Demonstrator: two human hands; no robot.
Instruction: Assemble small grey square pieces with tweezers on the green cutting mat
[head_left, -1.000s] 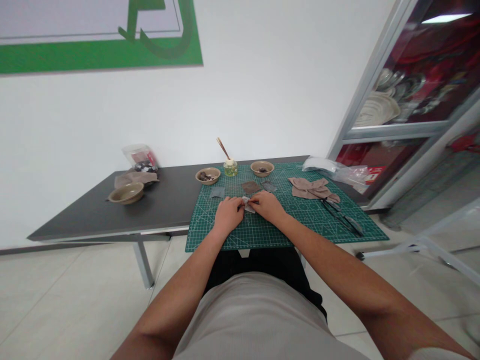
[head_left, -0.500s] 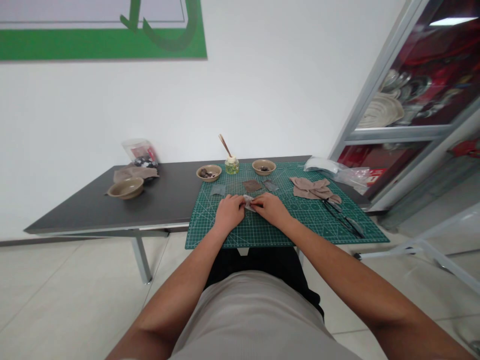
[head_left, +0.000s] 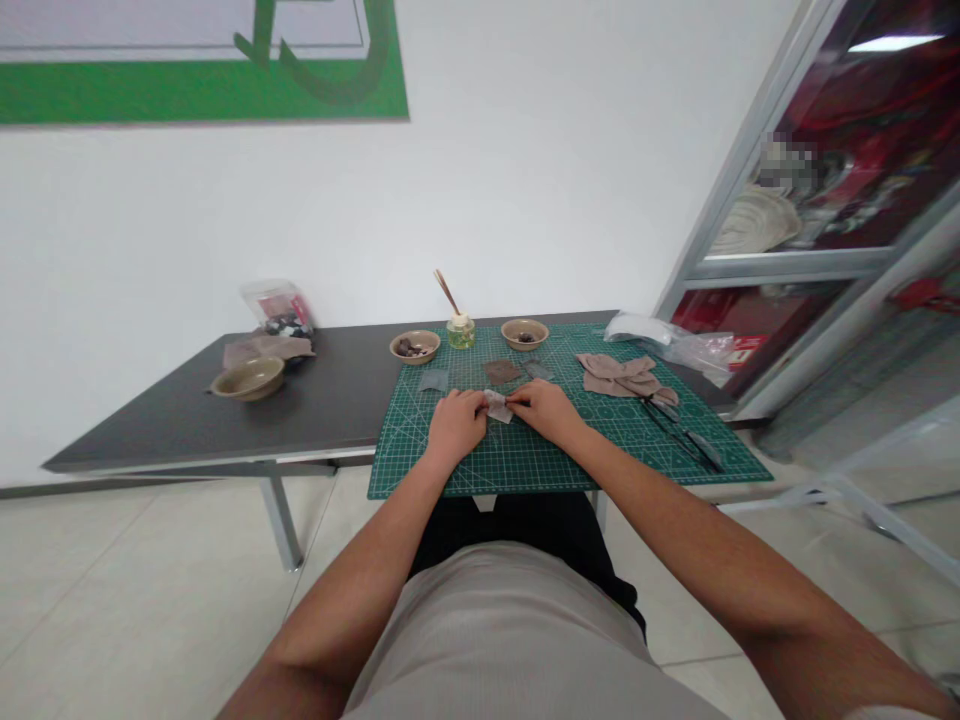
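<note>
Between my hands, just above or on the green cutting mat [head_left: 450, 470], is a small piece of pale greyish cloth [head_left: 497, 406]. My left hand [head_left: 457, 420] pinches its left edge. The fingers of my right hand [head_left: 546, 408] are closed at its right edge. Just beyond lie a brown square patch [head_left: 502, 371], a dark greyish piece [head_left: 538, 369] and a translucent square [head_left: 433, 380]. A crumpled brownish cloth [head_left: 619, 375] rests to the right, with dark-handled scissors or a similar tool [head_left: 682, 437] by it, its kind not clear.
Two tan bowls with dark bits, one left [head_left: 415, 347] and one right [head_left: 524, 334], flank a reed diffuser [head_left: 460, 330]. Another tan bowl [head_left: 248, 380] stands on the dark table [head_left: 150, 420] near a clear container [head_left: 277, 305]. A plastic bag [head_left: 671, 340] lies at the back right.
My right hand has shifted slightly right, and more of the pale cloth shows between my hands. My left hand stays at its left edge. The camera view has moved a little.
</note>
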